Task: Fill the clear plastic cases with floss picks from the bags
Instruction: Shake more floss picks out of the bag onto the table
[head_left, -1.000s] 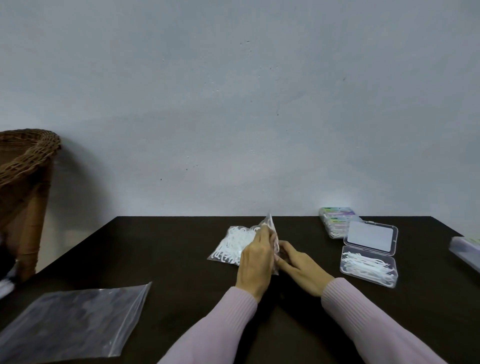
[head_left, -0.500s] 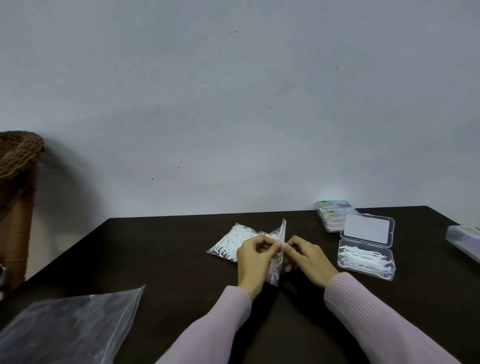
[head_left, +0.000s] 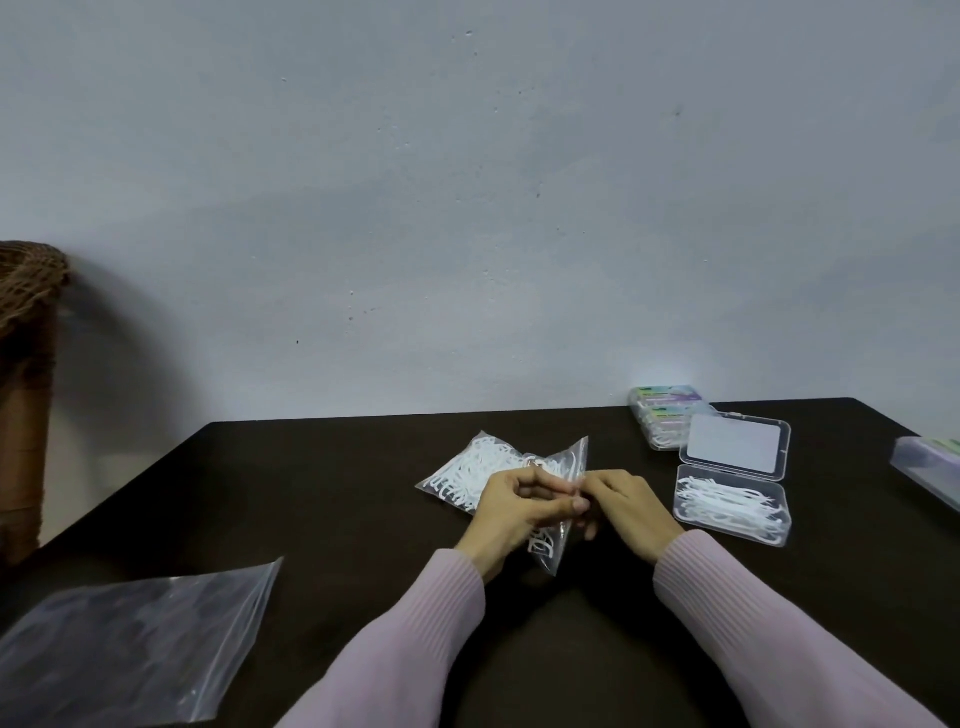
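A clear bag of white floss picks (head_left: 470, 475) lies at the middle of the dark table (head_left: 322, 499). My left hand (head_left: 511, 506) pinches the bag's open edge, which stands up between my hands. My right hand (head_left: 626, 501) pinches the same edge from the right side. To the right sits an open clear plastic case (head_left: 730, 506) with white floss picks in its base and its lid (head_left: 735, 449) tipped back.
Stacked closed cases with coloured labels (head_left: 662, 415) stand behind the open case. Another closed case (head_left: 930, 467) lies at the right edge. An empty clear zip bag (head_left: 130, 639) lies at the front left. A wicker stand (head_left: 26, 338) is left of the table.
My left hand turned from covering the bag's edge to pinching it, with the fingers now facing me. My right hand closed in on the same edge. The view shifted slightly left.
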